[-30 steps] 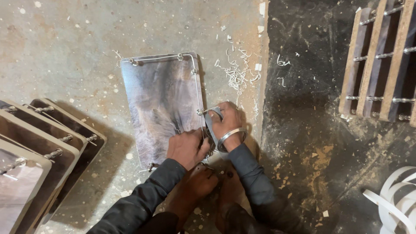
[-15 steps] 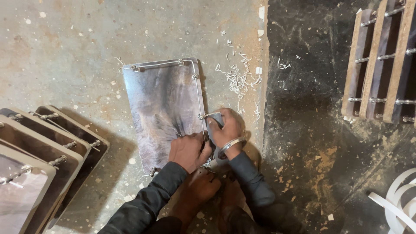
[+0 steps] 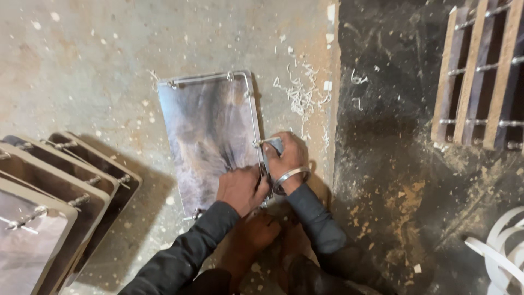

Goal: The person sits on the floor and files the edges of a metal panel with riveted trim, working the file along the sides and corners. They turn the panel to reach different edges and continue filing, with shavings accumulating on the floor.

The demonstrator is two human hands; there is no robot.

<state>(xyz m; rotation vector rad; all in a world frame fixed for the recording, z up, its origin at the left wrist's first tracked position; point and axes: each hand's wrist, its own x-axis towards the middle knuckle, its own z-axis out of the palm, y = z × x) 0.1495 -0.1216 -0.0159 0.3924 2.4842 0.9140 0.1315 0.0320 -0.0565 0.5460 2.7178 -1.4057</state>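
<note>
Your left hand (image 3: 240, 188) presses the panel (image 3: 210, 136), fingers curled | right hand (image 3: 286, 155) grips what looks like a blade (image 3: 271, 145) at its edge.

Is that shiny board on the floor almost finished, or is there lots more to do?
Partly done, it seems. The board already carries pale edging along its top and right sides, and shavings lie beside it. Right now the right hand presses a small tool on the right edge while the left hand steadies the board. The lower part is hidden by the arms, so what remains is unclear.
</note>
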